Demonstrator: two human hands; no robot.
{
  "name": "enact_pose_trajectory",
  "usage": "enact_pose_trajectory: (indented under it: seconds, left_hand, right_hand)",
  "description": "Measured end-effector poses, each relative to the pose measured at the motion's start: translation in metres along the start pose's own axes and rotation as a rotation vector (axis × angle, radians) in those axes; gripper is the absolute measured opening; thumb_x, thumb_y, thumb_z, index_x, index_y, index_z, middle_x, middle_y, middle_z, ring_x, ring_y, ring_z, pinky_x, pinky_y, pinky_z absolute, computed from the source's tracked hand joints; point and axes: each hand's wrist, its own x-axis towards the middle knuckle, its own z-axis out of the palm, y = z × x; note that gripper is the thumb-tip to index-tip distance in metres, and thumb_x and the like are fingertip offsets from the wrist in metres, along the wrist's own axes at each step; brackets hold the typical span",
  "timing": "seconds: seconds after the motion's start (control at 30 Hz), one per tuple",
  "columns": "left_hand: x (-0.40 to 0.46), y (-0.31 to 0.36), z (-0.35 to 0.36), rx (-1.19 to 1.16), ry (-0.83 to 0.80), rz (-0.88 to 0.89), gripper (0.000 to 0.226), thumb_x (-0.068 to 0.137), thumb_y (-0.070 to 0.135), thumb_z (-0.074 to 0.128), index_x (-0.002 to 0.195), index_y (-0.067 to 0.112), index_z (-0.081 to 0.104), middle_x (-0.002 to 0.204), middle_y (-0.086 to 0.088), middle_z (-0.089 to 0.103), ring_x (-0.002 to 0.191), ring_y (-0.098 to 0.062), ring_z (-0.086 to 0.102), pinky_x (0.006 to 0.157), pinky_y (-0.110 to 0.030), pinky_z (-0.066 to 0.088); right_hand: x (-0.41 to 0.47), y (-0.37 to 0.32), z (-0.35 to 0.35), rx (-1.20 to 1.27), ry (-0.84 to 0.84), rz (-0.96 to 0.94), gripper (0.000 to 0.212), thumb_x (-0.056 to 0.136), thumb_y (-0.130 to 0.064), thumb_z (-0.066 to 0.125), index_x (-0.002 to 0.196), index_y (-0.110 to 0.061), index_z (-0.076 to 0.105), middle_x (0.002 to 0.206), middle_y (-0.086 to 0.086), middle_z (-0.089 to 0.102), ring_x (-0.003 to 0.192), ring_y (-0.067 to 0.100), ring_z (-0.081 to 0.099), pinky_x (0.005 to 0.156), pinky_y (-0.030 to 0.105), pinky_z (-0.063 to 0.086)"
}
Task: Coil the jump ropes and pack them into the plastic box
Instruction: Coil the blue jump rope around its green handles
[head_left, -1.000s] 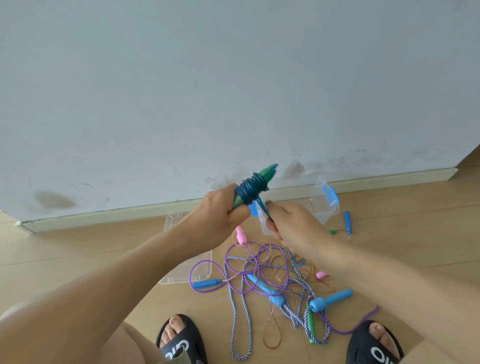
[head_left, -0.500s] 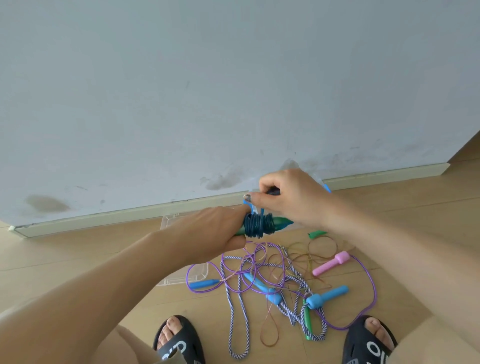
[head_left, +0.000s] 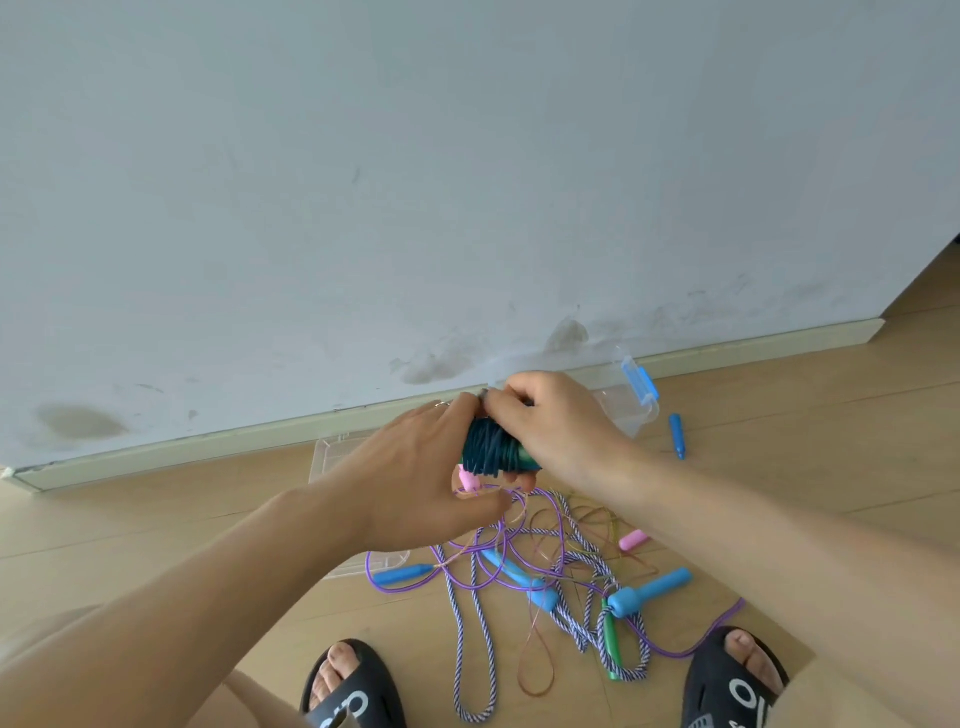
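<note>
Low at the far left, a pale skirting board runs along the foot of a scuffed, stained white wall, and smooth wood-grain flooring stretches beneath it. Moving right, the clear flat lid lies on the floor, mostly hidden behind the left forearm. The left hand wraps its fingers around the near end of the wound rope bundle, a dark teal cord coiled in tight, glossy turns around green handles whose tips barely show. The right hand curls over the bundle's top and far end, fingertips pinching at it; exactly what they nip is covered by the knuckles. Both hands hold the bundle in the air above the heap, just in front of the plastic box, a transparent tub with a blue latch whose body is largely screened by the right hand. Below, a tangle of loose ropes sprawls on the floor: thin purple tubing, a blue-and-white braided cord, a fine amber strand, with rounded blue, pink and green handles mixed in. Further right a slim blue handle lies alone near the box. Two black slides sit at the bottom edge, cut off by the frame.
</note>
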Motion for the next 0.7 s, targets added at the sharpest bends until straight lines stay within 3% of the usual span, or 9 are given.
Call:
enact_pose_trajectory:
  seconds: [0.1, 0.2, 0.27, 0.37, 0.47, 0.53, 0.6, 0.7]
  left_hand:
    - [0.001, 0.008, -0.009, -0.088, 0.057, -0.058, 0.045, 0.085, 0.071, 0.042, 0.095, 0.027, 0.044, 0.08, 0.016, 0.054, 0.08, -0.002, 0.051, 0.065, -0.02, 0.037]
    - [0.005, 0.009, -0.014, -0.175, 0.063, -0.089, 0.041, 0.094, 0.062, 0.031, 0.085, 0.023, 0.043, 0.07, 0.01, 0.06, 0.073, -0.008, 0.05, 0.065, -0.027, 0.04]
    - [0.006, 0.007, -0.015, -0.182, 0.06, -0.118, 0.037, 0.096, 0.056, 0.029, 0.083, 0.024, 0.043, 0.068, 0.006, 0.059, 0.068, -0.012, 0.048, 0.066, -0.033, 0.042]
    - [0.01, 0.005, -0.016, -0.253, 0.078, -0.186, 0.032, 0.1, 0.046, 0.029, 0.084, 0.024, 0.046, 0.064, 0.003, 0.051, 0.063, -0.013, 0.044, 0.059, -0.031, 0.035]
    - [0.01, 0.007, -0.016, -0.124, 0.142, -0.119, 0.026, 0.103, 0.037, 0.026, 0.082, 0.029, 0.04, 0.06, 0.005, 0.047, 0.063, -0.016, 0.045, 0.057, -0.03, 0.028]
    - [0.011, 0.011, -0.015, -0.056, 0.187, -0.099, 0.019, 0.104, 0.03, 0.027, 0.092, 0.024, 0.042, 0.062, 0.005, 0.051, 0.064, -0.021, 0.048, 0.058, -0.035, 0.032]
    - [0.011, 0.014, -0.016, -0.139, 0.224, -0.122, 0.009, 0.103, 0.026, 0.03, 0.102, 0.025, 0.038, 0.068, 0.001, 0.056, 0.063, -0.023, 0.051, 0.059, -0.04, 0.04]
    - [0.009, 0.015, -0.021, -0.238, 0.252, -0.072, 0.007, 0.103, 0.028, 0.029, 0.103, 0.031, 0.036, 0.072, 0.002, 0.057, 0.063, -0.017, 0.049, 0.058, -0.035, 0.039]
  right_hand:
    - [0.001, -0.006, 0.001, 0.032, -0.009, -0.003, 0.037, 0.101, -0.033, 0.049, 0.072, -0.01, 0.05, 0.054, 0.007, 0.058, 0.044, 0.019, 0.058, 0.049, 0.032, 0.045]
    - [0.001, -0.009, 0.004, 0.221, -0.119, 0.068, 0.039, 0.103, -0.034, 0.04, 0.083, -0.007, 0.058, 0.062, 0.016, 0.067, 0.052, 0.032, 0.063, 0.059, 0.049, 0.055]
    - [0.003, -0.012, 0.003, 0.291, -0.164, 0.108, 0.042, 0.104, -0.033, 0.038, 0.092, 0.002, 0.059, 0.069, 0.02, 0.067, 0.057, 0.033, 0.064, 0.063, 0.052, 0.054]
    - [0.005, -0.018, -0.004, 0.398, -0.2, 0.164, 0.04, 0.105, -0.031, 0.041, 0.101, 0.005, 0.058, 0.078, 0.021, 0.065, 0.058, 0.03, 0.063, 0.057, 0.038, 0.053]
    - [0.006, -0.022, -0.007, 0.438, -0.231, 0.19, 0.038, 0.105, -0.029, 0.043, 0.101, 0.004, 0.061, 0.077, 0.018, 0.065, 0.059, 0.027, 0.062, 0.052, 0.03, 0.05]
    - [0.007, -0.024, -0.008, 0.485, -0.236, 0.208, 0.037, 0.105, -0.028, 0.043, 0.097, 0.003, 0.063, 0.075, 0.016, 0.065, 0.059, 0.025, 0.064, 0.05, 0.027, 0.051]
    - [0.007, -0.026, -0.008, 0.55, -0.223, 0.249, 0.036, 0.104, -0.027, 0.046, 0.1, 0.004, 0.064, 0.078, 0.016, 0.067, 0.061, 0.025, 0.068, 0.049, 0.026, 0.052]
    - [0.008, -0.027, -0.01, 0.636, -0.234, 0.293, 0.034, 0.102, -0.023, 0.053, 0.108, 0.007, 0.067, 0.081, 0.014, 0.069, 0.067, 0.026, 0.07, 0.051, 0.024, 0.053]
